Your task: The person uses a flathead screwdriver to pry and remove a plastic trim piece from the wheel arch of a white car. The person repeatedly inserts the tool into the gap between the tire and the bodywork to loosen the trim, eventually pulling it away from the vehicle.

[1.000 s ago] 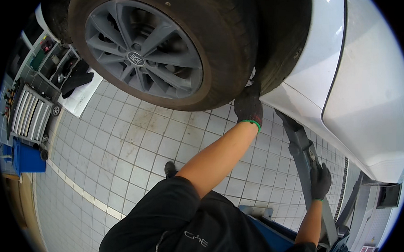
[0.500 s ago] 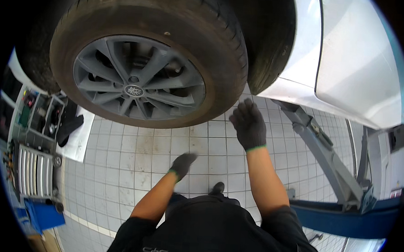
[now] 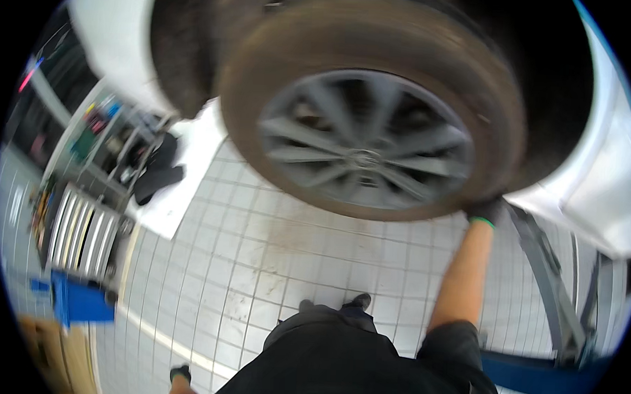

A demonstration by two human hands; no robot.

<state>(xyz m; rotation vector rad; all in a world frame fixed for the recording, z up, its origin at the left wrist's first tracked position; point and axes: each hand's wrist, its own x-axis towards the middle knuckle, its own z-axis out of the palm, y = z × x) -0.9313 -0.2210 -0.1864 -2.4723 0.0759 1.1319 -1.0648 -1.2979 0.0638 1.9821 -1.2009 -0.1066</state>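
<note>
A car wheel [image 3: 365, 159] with grey spokes hangs raised in front of me, its tyre [image 3: 283, 136] brown with dirt. At the tyre's lower right edge is my right hand [image 3: 487, 209] in a dark glove with a green cuff. It reaches up against the rubber, and its fingers are dark and hidden there. My left hand [image 3: 180, 373], gloved the same way, hangs low at the far left beside my body, away from the wheel. It is small and blurred, so its fingers cannot be made out.
A lift arm [image 3: 548, 277] slants down at the right to a blue beam [image 3: 533, 375]. At the left stand a drawer cabinet [image 3: 81, 232], a blue bin [image 3: 82, 299] and shelving with tools. A white car body panel [image 3: 598, 181] rises at the right.
My right hand has gone from below the tyre up against its lower right edge. My left hand has dropped back to the far left. The view has swung left, and the wheel looks blurred.
</note>
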